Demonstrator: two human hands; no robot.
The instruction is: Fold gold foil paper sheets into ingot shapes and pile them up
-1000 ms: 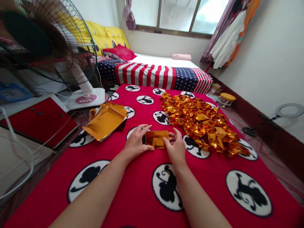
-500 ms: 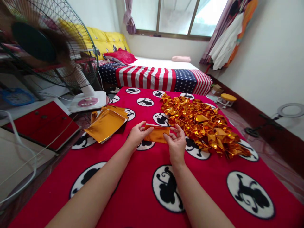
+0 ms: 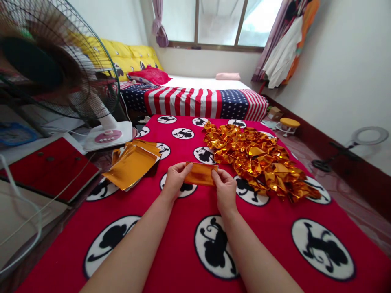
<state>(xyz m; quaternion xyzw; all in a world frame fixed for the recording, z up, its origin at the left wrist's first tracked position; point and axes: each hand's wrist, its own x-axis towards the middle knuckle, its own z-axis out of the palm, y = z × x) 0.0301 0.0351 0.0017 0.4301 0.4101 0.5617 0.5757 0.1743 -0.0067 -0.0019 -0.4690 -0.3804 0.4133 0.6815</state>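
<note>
A folded strip of gold foil paper (image 3: 200, 174) is stretched between my two hands, just above the red cloth (image 3: 171, 252). My left hand (image 3: 176, 177) pinches its left end, thumb on top. The right end is gripped by my right hand (image 3: 225, 185), with the thumb on the near face and the fingers behind. To the left lies a loose stack of flat gold foil sheets (image 3: 132, 165). On the right a big heap of folded gold foil pieces (image 3: 256, 156) spreads over the cloth.
A standing fan (image 3: 108, 136) with blurred blades is at the left, beside a red panel (image 3: 51, 169) and a white cable (image 3: 38, 219). Beyond the cloth is a bed (image 3: 186, 101). A yellow stool (image 3: 289, 122) and a ring light (image 3: 369, 135) stand on the right.
The paper's upper flap, raised with a pale edge showing before, now lies flat as a narrower strip. Both thumbs have shifted to its ends. The whole view has moved slightly.
</note>
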